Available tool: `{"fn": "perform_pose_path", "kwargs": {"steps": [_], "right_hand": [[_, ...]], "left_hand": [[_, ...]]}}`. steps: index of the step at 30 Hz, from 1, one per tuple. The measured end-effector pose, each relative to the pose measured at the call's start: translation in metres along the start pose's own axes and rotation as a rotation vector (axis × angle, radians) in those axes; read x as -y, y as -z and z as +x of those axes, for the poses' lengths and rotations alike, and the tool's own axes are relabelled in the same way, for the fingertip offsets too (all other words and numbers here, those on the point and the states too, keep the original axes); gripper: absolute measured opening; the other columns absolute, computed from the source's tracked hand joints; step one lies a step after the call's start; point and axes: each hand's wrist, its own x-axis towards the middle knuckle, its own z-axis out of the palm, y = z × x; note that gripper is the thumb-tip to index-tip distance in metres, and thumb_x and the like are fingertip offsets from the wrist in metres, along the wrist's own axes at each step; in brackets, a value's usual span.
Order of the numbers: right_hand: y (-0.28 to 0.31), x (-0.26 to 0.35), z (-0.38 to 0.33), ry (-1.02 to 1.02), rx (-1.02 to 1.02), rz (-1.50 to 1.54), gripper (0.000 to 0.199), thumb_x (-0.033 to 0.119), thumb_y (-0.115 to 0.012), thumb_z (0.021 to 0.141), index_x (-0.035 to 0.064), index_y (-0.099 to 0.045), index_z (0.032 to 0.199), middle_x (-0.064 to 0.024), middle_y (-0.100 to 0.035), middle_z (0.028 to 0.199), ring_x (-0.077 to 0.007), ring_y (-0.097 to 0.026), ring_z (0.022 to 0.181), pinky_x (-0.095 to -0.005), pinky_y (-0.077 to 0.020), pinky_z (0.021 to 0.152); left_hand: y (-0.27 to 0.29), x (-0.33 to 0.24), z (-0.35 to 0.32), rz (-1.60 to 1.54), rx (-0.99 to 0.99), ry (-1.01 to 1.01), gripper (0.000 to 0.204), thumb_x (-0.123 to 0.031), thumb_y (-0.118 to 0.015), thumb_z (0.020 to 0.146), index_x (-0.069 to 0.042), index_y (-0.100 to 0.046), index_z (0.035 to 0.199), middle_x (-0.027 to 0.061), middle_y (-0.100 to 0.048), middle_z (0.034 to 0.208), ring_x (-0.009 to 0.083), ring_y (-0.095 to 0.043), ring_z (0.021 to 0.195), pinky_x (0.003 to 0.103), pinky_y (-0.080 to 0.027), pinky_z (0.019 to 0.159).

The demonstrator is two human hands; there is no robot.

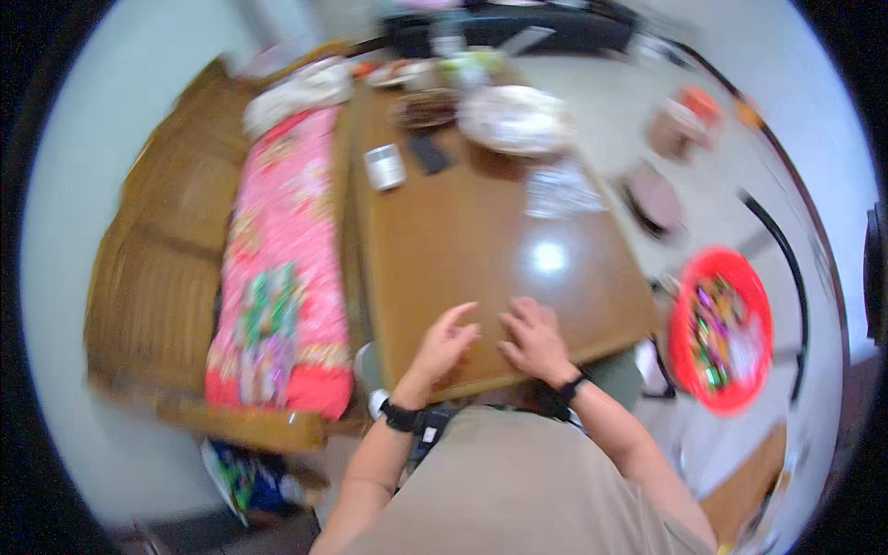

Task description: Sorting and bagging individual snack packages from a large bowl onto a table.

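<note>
Both hands are over the near end of a brown wooden table (pixel 453 245), and neither holds anything. My left hand (pixel 446 344) has its fingers apart, pointing inward. Across a small gap, my right hand (pixel 534 339) is spread with its fingers toward the tabletop; whether they touch it is blurred. Dark bands circle both wrists. Farther up the table lie a clear plastic bag (pixel 562 191), a white device or box (pixel 385 167) and a dark flat object (pixel 428 154). A large bowl-like thing with a whitish cover (pixel 514 119) stands beyond them.
On the left, a wooden bench (pixel 153 268) bears a pink flowered cushion (pixel 282 199) with shiny green and purple packets (pixel 270 314). A red basin (pixel 685 347) of colourful wrapped pieces stands at right. Behind it are a round stool (pixel 655 199) and a curved black strip (pixel 786 250).
</note>
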Motion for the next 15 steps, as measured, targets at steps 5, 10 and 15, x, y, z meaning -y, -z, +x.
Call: {"fn": "perform_pose_path", "kwargs": {"steps": [5,10,15], "right_hand": [[-0.013,0.002,0.007,0.123,-0.076,0.092,0.039,0.027,-0.066,0.078,0.0066,-0.060,0.110,-0.0152,-0.049,0.131,-0.0317,-0.038,0.129,-0.0501,-0.0287,0.106],[-0.007,-0.010,-0.019,0.075,-0.056,0.136,0.031,0.022,-0.064,0.081,0.0063,-0.061,0.107,-0.0151,-0.050,0.130,-0.0303,-0.040,0.129,-0.0474,-0.0311,0.106],[0.021,-0.018,-0.050,0.060,-0.060,0.228,0.026,0.020,-0.063,0.082,0.0056,-0.062,0.103,-0.0135,-0.056,0.123,-0.0300,-0.045,0.123,-0.0442,-0.0360,0.103]], "left_hand": [[-0.016,0.047,0.035,0.509,-0.253,-0.411,0.038,-0.014,-0.059,0.088,-0.001,-0.054,0.123,0.0160,-0.052,0.129,0.0265,-0.050,0.117,0.035,-0.041,0.099],[-0.032,0.060,0.038,0.969,-0.239,-0.627,0.036,-0.015,-0.060,0.086,-0.002,-0.057,0.119,0.0186,-0.048,0.134,0.0351,-0.041,0.126,0.044,-0.032,0.106],[-0.033,0.063,0.036,1.050,-0.226,-0.663,0.033,-0.015,-0.060,0.086,-0.003,-0.058,0.117,0.0165,-0.049,0.134,0.0349,-0.040,0.128,0.044,-0.030,0.107]]}}
